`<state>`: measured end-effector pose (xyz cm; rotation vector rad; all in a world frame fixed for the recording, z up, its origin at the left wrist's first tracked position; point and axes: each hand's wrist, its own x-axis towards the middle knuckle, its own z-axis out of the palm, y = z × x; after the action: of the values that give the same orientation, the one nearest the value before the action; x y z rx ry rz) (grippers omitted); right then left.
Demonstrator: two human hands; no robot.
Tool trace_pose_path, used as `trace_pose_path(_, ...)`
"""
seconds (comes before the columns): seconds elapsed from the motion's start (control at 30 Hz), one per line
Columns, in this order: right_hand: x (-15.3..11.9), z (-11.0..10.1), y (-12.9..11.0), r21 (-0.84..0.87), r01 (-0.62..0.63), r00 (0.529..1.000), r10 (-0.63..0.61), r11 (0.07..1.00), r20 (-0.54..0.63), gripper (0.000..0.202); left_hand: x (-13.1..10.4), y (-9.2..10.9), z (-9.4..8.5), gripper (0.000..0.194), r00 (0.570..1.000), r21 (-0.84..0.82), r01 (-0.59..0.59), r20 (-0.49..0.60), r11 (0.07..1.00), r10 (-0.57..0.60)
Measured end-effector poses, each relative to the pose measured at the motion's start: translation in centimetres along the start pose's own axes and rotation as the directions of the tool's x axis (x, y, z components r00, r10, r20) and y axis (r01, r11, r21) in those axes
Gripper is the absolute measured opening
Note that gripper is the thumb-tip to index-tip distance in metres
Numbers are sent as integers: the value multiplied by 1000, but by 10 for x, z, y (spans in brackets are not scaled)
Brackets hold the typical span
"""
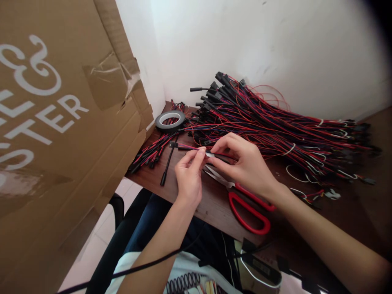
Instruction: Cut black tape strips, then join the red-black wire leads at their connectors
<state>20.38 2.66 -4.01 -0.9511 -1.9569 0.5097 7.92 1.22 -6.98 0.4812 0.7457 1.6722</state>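
Observation:
Pinched between the fingertips of my left hand (pixel 189 175) is a thin cable (pixel 186 147) of red and dark wires, with a small black connector at its left end. My right hand (pixel 245 161) grips the same cable a little to the right, thumb and forefinger closed. A small white piece (pixel 210 154) shows between the two hands; I cannot tell whether it is tape or a label. Beneath my right hand lie scissors (pixel 249 210) with red handles, their blades slightly apart and pointing up-left.
A large heap of bundled red and black cables (pixel 260 118) covers the back of the wooden table (pixel 211 204). A roll of black tape (pixel 159 121) sits at its left, near loose short cables (pixel 153 153). A large cardboard box (pixel 70 134) stands at the left. Behind is a white wall (pixel 260 45).

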Motion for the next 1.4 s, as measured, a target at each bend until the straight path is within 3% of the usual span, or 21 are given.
trace_pose_path(0.2,-4,6,0,-263,207,971,-231,942,-63,6,-1,1,1,15,1000,10,2,-10,1000,-2)
trace_pose_path(0.6,-8,14,2,-458,324,912,-402,828,-81,9,-1,0,-2,11,1000,19,-13,18,1000,13)
trace_pose_path(0.93,-13,21,6,-303,236,950,-285,923,-127,7,-2,2,-1,12,999,-19,29,28,999,-29)
trace_pose_path(1.13,-13,21,8,-242,202,948,-252,949,-197,10,-1,4,-1,19,996,11,80,30,997,-80)
trace_pose_path(1.3,-10,18,6,-233,211,942,-261,949,-212,10,5,13,-8,37,987,111,101,114,989,-114)
trace_pose_path(1.4,-9,17,5,-237,217,944,-265,947,-195,10,8,17,-11,33,986,151,59,147,987,-81)
